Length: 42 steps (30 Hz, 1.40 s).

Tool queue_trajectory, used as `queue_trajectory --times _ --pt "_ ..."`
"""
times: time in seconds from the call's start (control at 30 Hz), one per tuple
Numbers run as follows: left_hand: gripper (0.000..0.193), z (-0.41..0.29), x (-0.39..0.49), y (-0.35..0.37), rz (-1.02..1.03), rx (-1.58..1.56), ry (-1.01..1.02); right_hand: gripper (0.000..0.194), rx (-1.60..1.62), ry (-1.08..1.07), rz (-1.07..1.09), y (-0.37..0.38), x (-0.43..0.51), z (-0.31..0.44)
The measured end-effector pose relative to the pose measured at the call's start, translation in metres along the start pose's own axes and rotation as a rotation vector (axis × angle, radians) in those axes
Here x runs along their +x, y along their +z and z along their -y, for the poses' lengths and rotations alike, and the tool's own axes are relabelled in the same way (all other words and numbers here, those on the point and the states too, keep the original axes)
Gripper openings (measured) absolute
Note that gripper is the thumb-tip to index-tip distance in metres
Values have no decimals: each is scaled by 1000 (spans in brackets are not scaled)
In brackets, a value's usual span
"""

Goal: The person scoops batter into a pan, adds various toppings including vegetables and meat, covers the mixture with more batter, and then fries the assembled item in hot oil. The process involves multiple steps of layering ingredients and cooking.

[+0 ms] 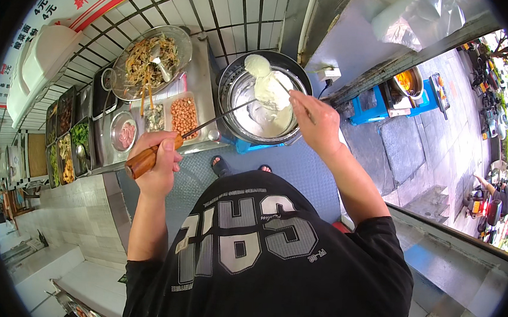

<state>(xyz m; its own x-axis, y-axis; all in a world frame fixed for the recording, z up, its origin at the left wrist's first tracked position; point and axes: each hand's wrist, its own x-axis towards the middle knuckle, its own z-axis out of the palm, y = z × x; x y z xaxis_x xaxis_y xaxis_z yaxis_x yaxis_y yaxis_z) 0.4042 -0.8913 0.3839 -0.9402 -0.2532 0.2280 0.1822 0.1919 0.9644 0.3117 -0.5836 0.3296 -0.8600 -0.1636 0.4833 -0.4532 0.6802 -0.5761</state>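
My left hand (159, 158) is closed around the wooden handle (147, 157) of a long thin metal utensil, whose shaft reaches over a large pot (302, 69). Inside the pot sits a metal basin (237, 84) with thick white batter or dough (263, 119). Over the basin, my right hand (316, 118) grips a thin-handled tool; its far end is covered by a white mass (274, 91). A rounded white lump (257, 66) lies beyond that mass, near the pot's far rim. The utensil's tip meets the white mass, and its exact shape is hidden.
Left of the pot, a steel counter (202, 71) bears a tray of peanuts (184, 116), a bowl of shredded vegetables (152, 61) with chopsticks, and a small bowl of pink food (125, 134). Blue stools (368, 104) stand at right with a pot (408, 83). The tiled wall rises beyond.
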Motion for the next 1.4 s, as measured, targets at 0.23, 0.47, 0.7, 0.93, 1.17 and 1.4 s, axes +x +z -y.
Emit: queue_trajectory --times 0.23,0.47,0.7,0.93,1.17,1.4 --pt "16 0 2 -5 17 25 59 24 42 384 -35 -7 13 -24" --pt "18 7 1 -15 1 11 46 25 213 516 -138 -18 13 -22" --pt "19 12 -1 -22 -17 4 56 25 217 560 -143 -11 13 -23" --pt "17 11 -3 -22 -6 9 48 24 372 517 -116 -15 2 -13" --pt "18 10 -3 -23 7 3 64 28 214 602 -108 -11 7 -25" --pt "20 10 -3 -24 -17 13 68 29 328 651 -204 -19 1 -37"
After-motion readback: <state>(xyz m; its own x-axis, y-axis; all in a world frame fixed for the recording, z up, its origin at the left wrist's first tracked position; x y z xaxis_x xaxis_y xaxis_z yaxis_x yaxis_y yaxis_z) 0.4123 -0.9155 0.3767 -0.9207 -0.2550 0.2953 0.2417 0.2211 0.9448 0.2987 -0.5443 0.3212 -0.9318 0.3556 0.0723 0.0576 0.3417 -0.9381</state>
